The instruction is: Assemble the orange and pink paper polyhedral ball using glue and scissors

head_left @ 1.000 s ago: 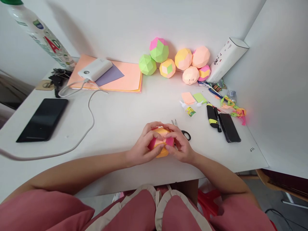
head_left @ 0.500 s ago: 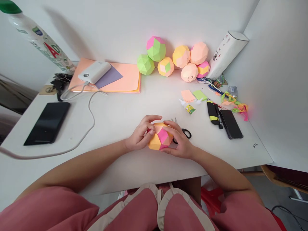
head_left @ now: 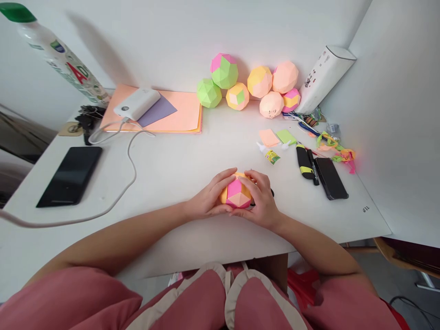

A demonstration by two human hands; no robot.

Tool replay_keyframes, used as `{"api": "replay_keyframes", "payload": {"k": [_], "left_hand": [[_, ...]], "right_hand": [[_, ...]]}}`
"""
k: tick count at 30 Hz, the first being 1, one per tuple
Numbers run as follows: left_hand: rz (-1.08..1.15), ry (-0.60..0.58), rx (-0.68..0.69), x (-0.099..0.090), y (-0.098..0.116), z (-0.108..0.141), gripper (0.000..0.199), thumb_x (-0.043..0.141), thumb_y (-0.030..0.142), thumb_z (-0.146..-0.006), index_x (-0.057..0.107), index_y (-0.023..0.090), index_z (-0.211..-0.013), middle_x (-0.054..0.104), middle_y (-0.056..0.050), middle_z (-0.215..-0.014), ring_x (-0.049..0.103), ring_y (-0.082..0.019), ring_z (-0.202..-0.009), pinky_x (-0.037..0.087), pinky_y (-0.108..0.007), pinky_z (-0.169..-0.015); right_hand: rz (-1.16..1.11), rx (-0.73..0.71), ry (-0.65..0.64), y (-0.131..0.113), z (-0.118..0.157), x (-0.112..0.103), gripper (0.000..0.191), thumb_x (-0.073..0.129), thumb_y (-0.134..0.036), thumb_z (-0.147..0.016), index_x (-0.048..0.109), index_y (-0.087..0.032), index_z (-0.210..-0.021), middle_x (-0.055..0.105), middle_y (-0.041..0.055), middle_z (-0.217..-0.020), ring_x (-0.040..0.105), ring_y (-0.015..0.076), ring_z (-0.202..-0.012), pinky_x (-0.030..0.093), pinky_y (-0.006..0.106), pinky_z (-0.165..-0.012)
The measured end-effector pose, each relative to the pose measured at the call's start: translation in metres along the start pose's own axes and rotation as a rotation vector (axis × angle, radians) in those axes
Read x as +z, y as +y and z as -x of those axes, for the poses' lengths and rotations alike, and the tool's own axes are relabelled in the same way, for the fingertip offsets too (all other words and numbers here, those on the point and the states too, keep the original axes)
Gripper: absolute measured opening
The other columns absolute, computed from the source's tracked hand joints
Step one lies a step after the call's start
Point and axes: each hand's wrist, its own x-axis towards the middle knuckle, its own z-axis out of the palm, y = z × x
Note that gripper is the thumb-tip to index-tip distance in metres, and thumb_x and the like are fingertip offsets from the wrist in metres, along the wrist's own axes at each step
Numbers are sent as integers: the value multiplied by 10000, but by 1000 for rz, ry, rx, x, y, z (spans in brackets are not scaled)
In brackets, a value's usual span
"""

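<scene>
Between both hands is a faceted paper ball (head_left: 238,195) with pink, yellow-orange and peach faces, held over the near part of the desk. My left hand (head_left: 213,195) wraps its left side, fingers along the top and thumb low at the front. My right hand (head_left: 260,197) clasps the right side the same way, and the two thumbs nearly meet under the ball. Scissors with black handles (head_left: 272,192) lie mostly hidden behind my right hand. Several finished-looking paper balls (head_left: 223,71) in green, pink, yellow and peach are stacked against the wall.
A glue bottle (head_left: 270,154) lies by peach paper squares (head_left: 268,137) and green ones (head_left: 286,136). To the right are a utility knife (head_left: 304,161), a marker and a phone (head_left: 331,178). At left are a tablet (head_left: 69,176), a cable, a power bank (head_left: 136,103) and a tall bottle (head_left: 65,64).
The ball has been turned so a pink face points up toward me. My left hand has gone from fingertips pressing its edge to wrapping its side.
</scene>
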Motion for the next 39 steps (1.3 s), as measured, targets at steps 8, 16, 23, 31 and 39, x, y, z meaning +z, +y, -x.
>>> {"api": "replay_keyframes", "payload": {"k": [8, 16, 23, 31, 39], "left_hand": [[70, 53, -15, 0, -1, -1, 706, 534, 520, -953, 232, 276, -1543, 347, -222, -1524, 381, -329, -1424, 432, -570, -1107], [153, 88, -39, 2, -3, -2, 629, 599, 437, -945, 331, 279, -1492, 381, -210, -1505, 423, -327, -1401, 453, -549, -1089], [353, 41, -161, 2, 1, -4, 541, 610, 391, -936, 402, 249, -1415, 417, -210, -1449, 491, -320, -1332, 517, -494, -1005], [894, -43, -507, -6, 10, -12, 502, 625, 510, -907, 529, 237, -1317, 563, -145, -1350, 606, -267, -1186, 567, -378, -914], [1384, -280, -707, -14, 21, -18, 647, 744, 586, -760, 605, 198, -1259, 631, -148, -1313, 650, -303, -1121, 576, -374, -848]], "right_hand": [[-106, -16, 38, 4, 0, -3, 706, 601, -618, -858, 410, -265, -1439, 498, 155, -1278, 515, 318, -1150, 508, 517, -945], [264, 368, 141, 80, -12, -20, 468, 565, -404, -888, 569, -158, -1286, 485, 206, -1349, 414, 384, -1309, 331, 630, -1116], [176, 570, 57, 117, -19, -16, 421, 600, -300, -806, 622, -123, -1187, 665, 190, -1139, 568, 347, -1130, 436, 592, -1030], [-779, 522, 428, 70, -34, -45, 385, 747, -470, -756, 572, -259, -1027, 634, 15, -973, 600, 134, -741, 501, 251, -548], [-1057, 393, 66, -4, -65, -66, 302, 674, -466, -858, 515, -254, -1004, 683, 15, -906, 516, 85, -470, 421, 234, -387]]}}
